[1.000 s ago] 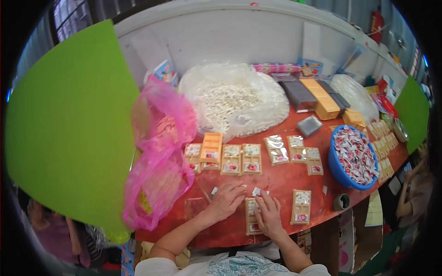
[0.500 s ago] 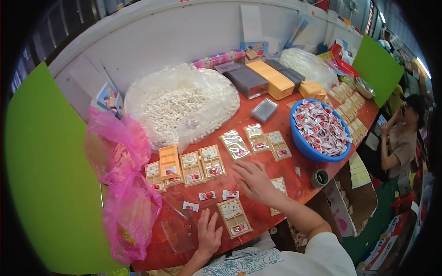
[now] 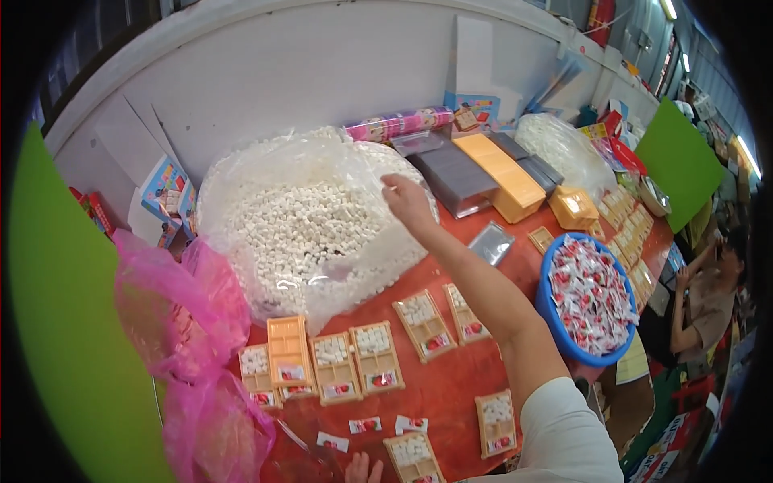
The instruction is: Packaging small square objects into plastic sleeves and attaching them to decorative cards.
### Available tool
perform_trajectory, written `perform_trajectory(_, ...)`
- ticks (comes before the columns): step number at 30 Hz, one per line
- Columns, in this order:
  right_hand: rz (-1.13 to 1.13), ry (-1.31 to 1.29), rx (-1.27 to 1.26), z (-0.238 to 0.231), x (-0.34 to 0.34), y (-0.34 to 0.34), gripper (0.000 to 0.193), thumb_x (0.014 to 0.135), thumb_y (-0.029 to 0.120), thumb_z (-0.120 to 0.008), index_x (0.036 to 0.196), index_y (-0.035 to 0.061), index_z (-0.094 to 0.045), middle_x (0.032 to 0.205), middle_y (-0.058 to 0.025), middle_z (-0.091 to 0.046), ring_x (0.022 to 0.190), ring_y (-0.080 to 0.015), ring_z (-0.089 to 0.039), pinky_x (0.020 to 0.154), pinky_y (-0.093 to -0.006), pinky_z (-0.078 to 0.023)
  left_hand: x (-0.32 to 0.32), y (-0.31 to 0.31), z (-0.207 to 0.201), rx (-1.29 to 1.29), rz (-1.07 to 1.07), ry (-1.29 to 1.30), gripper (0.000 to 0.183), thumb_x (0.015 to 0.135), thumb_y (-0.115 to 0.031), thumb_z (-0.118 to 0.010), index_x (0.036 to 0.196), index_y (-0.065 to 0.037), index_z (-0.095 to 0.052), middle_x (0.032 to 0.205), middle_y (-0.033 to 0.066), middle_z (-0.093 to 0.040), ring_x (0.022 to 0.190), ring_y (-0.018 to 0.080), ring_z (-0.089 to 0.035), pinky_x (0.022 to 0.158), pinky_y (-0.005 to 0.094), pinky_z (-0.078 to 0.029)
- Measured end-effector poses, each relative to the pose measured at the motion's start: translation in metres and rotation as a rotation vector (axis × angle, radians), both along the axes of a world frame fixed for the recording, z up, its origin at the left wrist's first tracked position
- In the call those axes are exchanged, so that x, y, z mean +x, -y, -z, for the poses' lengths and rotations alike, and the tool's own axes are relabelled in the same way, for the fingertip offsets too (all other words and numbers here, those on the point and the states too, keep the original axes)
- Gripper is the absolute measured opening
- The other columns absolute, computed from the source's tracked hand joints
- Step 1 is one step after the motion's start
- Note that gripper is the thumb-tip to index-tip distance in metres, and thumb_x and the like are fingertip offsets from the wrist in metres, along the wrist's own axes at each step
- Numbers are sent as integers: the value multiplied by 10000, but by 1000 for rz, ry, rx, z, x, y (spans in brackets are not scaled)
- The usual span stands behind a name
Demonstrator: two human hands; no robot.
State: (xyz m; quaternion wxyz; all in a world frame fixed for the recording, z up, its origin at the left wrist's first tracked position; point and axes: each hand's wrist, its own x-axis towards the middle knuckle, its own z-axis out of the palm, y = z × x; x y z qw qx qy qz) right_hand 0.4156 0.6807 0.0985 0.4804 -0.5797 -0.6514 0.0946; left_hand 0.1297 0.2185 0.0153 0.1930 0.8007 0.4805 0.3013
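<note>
1. Right hand (image 3: 407, 203): extended over the far side of the counter (image 3: 447, 394), at the right part of the bag (image 3: 378, 270). Its fingers are half bent; whether they grip the film, touch it or hang just above it cannot be told.
2. White pieces (image 3: 302, 233): heaped in the open bag, to the left of the right hand and nearer the person. None shows at its fingertips.
3. Left hand (image 3: 364, 468): cut by the lower edge. The visible fingers are extended, apart from the thumb, with nothing seen in them.
4. Near tray (image 3: 412, 452): just right of the left hand, partly cropped, with white pieces at its far end and a sachet at its near end.
5. Loose sachets (image 3: 365, 424): three, lying flat just beyond the left hand.
6. Row of trays (image 3: 375, 358): beyond the left hand, between it and the bag; an orange tray (image 3: 285, 342) rests on top of part of it.
7. Step in hand, as judged: the right hand attends to the bag, for its pieces or its film.
8. Next move, as judged: picking up pieces calls for the right hand to go left and lower, past the film, fingers parted.
</note>
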Motion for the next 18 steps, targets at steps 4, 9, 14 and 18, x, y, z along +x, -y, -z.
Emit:
perform_trajectory(4, 125, 28, 31, 2, 18, -74, 309, 833, 178, -564, 1100, 41, -638, 991, -174, -673, 893, -303, -659, 809, -368, -508, 2, -38, -8, -56, -5, 20, 555, 870, -319, -562, 1297, 25, -476, 1412, 260, -376, 1302, 441, -372, 1034, 541, -342)
perform_trajectory(9, 196, 267, 37, -11, 28, -141, 314, 824, 143, -551, 1119, 50, -602, 1011, -194, -630, 944, -369, -602, 839, -443, -479, 1, -74, -20, -78, -9, 22, 549, 872, -316, -560, 1302, 13, -473, 1414, 254, -374, 1304, 435, -371, 1038, 534, -338)
perform_trajectory(14, 267, 573, 14, -20, 25, -196, 283, 779, 122, -572, 1050, 50, -538, 1024, -150, -566, 946, -355, -591, 787, -492, -481, -11, -103, -16, -86, 14, 18, 544, 873, -314, -558, 1308, 2, -469, 1415, 248, -373, 1306, 429, -370, 1042, 528, -333)
perform_trajectory(18, 253, 763, -81, -26, 11, -223, 457, 791, 113, -590, 1224, 58, -455, 1227, -144, -510, 1133, -337, -516, 879, -501, -452, -18, -124, -12, -84, 32, 21, 541, 875, -311, -556, 1313, -8, -466, 1416, 243, -372, 1307, 424, -369, 1046, 523, -330)
